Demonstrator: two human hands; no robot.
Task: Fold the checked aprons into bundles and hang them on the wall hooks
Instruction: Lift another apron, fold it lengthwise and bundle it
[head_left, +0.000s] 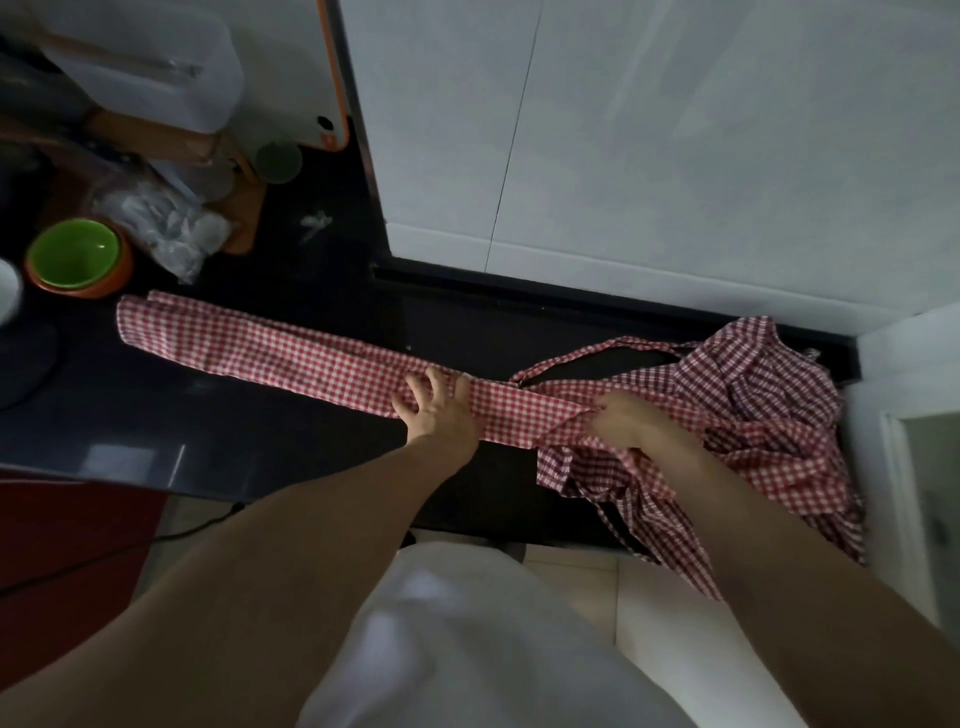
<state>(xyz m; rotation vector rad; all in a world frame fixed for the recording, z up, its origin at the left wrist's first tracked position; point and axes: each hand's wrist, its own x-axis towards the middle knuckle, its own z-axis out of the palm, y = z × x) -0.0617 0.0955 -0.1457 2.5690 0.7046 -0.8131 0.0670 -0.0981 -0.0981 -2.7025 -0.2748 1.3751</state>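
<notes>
Lying across the middle of the frame on a dark table (156, 415), a red-and-white checked apron (291, 348) is seen folded into a long narrow strip that runs from the left centre down toward the right. The left hand (436, 410) is pressed flat on this strip near the frame's centre, its fingers (415, 387) spread apart and nearly straight on the cloth. Just to the right, the right hand (626, 421) is closed on the strip's end, where the cloth is gathered to a point; the fingers are curled round the fabric, though the exact pinch is hidden by the back of the hand. A second checked apron (763, 415) is heaped in loose crumples at the right of the frame, touching the first under the right hand, and part of it is draped over the table's front edge. A thin checked strap (561, 361) loops up from the heap toward the wall. A white tiled wall (675, 156) fills the upper right. In the upper left, a green bowl with an orange rim (78, 257) is set beside a crumpled clear plastic bag (166, 228), with a white lidded container (156, 73) behind them. A white garment is seen at the bottom centre.
</notes>
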